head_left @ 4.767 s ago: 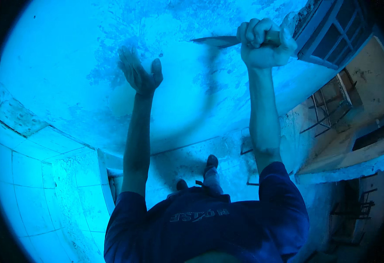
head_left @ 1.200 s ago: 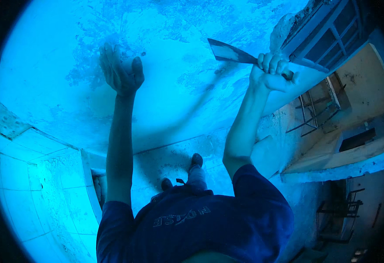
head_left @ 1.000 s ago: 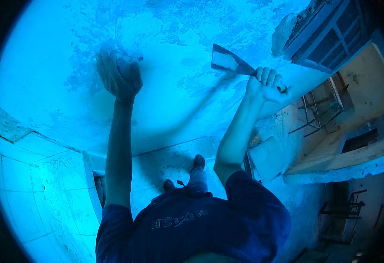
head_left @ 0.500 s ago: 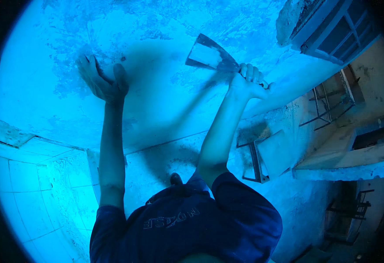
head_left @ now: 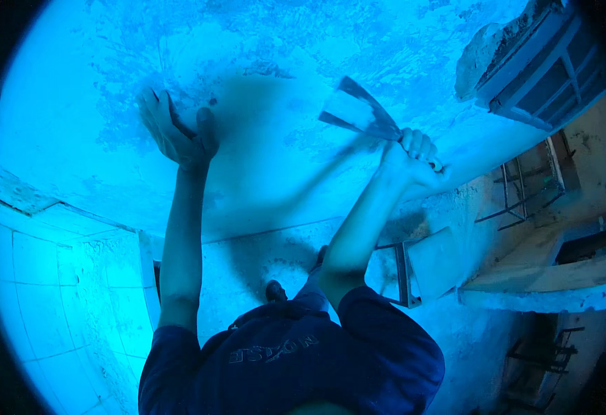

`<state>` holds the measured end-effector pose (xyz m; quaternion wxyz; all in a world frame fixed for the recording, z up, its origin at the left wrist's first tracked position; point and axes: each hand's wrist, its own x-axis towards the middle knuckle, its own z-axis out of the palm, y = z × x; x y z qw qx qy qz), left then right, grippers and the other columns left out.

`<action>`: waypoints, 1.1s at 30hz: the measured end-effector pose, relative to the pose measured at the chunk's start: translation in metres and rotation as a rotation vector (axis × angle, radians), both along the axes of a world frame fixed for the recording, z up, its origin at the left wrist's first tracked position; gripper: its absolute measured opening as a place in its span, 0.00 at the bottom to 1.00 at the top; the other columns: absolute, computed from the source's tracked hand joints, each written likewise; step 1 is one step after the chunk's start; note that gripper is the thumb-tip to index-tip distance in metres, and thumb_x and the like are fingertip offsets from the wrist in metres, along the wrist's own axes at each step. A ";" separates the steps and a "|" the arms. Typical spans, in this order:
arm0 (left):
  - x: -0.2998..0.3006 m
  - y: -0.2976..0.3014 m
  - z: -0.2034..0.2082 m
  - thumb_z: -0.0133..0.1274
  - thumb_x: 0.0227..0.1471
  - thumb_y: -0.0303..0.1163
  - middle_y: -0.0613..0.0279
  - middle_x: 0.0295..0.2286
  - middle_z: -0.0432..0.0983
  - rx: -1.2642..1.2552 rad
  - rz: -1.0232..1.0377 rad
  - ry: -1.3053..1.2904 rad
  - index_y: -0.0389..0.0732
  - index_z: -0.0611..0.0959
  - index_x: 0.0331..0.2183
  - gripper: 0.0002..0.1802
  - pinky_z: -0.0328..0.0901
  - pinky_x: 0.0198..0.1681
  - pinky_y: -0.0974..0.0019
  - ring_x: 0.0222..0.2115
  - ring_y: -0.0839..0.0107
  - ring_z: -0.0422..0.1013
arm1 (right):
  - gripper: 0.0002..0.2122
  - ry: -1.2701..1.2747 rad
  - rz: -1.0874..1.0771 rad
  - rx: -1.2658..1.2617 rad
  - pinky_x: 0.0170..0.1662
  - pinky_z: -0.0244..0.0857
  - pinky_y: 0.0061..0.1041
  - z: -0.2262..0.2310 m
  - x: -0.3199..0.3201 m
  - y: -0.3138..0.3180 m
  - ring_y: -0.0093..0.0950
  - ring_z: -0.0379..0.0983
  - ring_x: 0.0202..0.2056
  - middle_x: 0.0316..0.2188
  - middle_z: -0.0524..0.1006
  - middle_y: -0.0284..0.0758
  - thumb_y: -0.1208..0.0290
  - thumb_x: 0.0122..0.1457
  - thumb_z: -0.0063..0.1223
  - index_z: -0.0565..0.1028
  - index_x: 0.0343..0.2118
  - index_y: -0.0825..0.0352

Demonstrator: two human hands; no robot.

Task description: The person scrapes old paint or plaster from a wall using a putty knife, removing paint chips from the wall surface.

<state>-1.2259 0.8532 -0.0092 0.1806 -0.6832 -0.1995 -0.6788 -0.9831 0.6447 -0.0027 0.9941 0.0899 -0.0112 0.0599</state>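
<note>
A wide-bladed putty knife (head_left: 377, 126) is in my right hand (head_left: 417, 158), whose fingers wrap round its handle. Its blade points up and to the left, and a pale patch shows on its face. Whether the blade touches the wall (head_left: 261, 152) I cannot tell. My left hand (head_left: 178, 135) holds nothing; its fingers are stretched out and its thumb stands apart, against or very near the wall. The wall surface is patchy, with rough marks above both hands and a small dark spot by the left thumb. Shadows fall on it between my arms.
A barred window (head_left: 552, 79) with a broken edge is at the upper right. Below it stand a metal frame (head_left: 517, 187), a small table-like piece (head_left: 433, 263) and a ledge (head_left: 545, 297). Tiles (head_left: 36, 283) cover the left side. My shoe (head_left: 275, 290) shows on the floor.
The whole view has shifted, so wall, window and both hands appear lower and further right. A second shoe now shows. The grip on the putty knife is the same.
</note>
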 end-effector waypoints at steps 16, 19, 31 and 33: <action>-0.003 0.003 -0.011 0.51 0.50 0.41 0.34 0.54 0.48 0.012 -0.205 -0.030 0.27 0.62 0.49 0.33 0.48 0.56 0.47 0.56 0.44 0.48 | 0.24 -0.059 0.133 -0.035 0.13 0.34 0.21 0.004 -0.024 -0.012 0.21 0.41 0.08 0.04 0.49 0.26 0.45 0.49 0.35 0.52 0.06 0.56; -0.010 -0.011 -0.029 0.52 0.48 0.43 0.36 0.53 0.51 -0.101 -0.466 -0.037 0.27 0.63 0.50 0.35 0.59 0.51 0.55 0.55 0.48 0.52 | 0.23 -0.094 0.196 -0.071 0.14 0.38 0.22 -0.003 -0.062 -0.039 0.22 0.43 0.09 0.05 0.49 0.27 0.46 0.50 0.35 0.52 0.07 0.57; 0.010 -0.166 -0.045 0.52 0.49 0.25 0.60 0.21 0.75 -1.274 -0.841 -0.146 0.35 0.78 0.32 0.06 0.67 0.22 0.72 0.20 0.80 0.71 | 0.15 -0.303 0.415 -0.904 0.44 0.58 0.31 -0.081 -0.071 -0.123 0.29 0.65 0.37 0.27 0.71 0.39 0.61 0.52 0.40 0.71 0.22 0.70; 0.019 -0.163 -0.054 0.52 0.48 0.24 0.60 0.21 0.76 -1.109 -0.646 -0.004 0.36 0.78 0.32 0.06 0.67 0.23 0.70 0.20 0.76 0.73 | 0.10 -0.216 0.497 -1.119 0.43 0.60 0.28 -0.143 -0.044 -0.148 0.25 0.68 0.30 0.27 0.73 0.35 0.70 0.55 0.41 0.73 0.33 0.70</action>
